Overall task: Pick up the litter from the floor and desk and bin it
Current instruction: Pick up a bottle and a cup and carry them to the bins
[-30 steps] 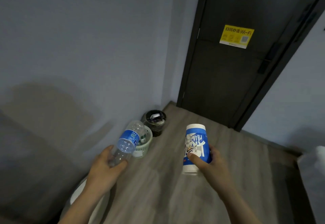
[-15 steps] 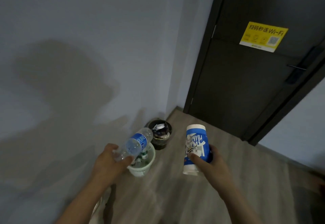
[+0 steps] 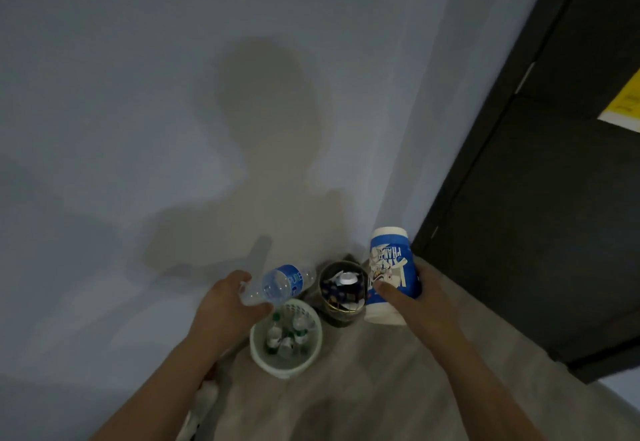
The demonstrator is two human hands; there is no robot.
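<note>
My left hand [image 3: 227, 305] grips a clear plastic bottle [image 3: 280, 283] with a blue label, tilted and held just above the pale green basket [image 3: 258, 343], which holds several bottles. My right hand [image 3: 414, 302] holds a blue and white paper cup [image 3: 391, 267] upright, to the right of the dark round bin [image 3: 337, 316]. That bin is partly filled with rubbish and stands in the corner behind the basket.
A grey wall [image 3: 173, 128] fills the left and centre, with my shadow on it. A dark door [image 3: 554, 215] with a yellow sign [image 3: 627, 108] stands at the right. Wood-look floor [image 3: 363, 388] runs under the bins. Something white [image 3: 207, 395] lies under my left forearm.
The view has closed in on the two bins and turned left. The bottle now hangs over the green basket, and the cup has come beside the dark bin.
</note>
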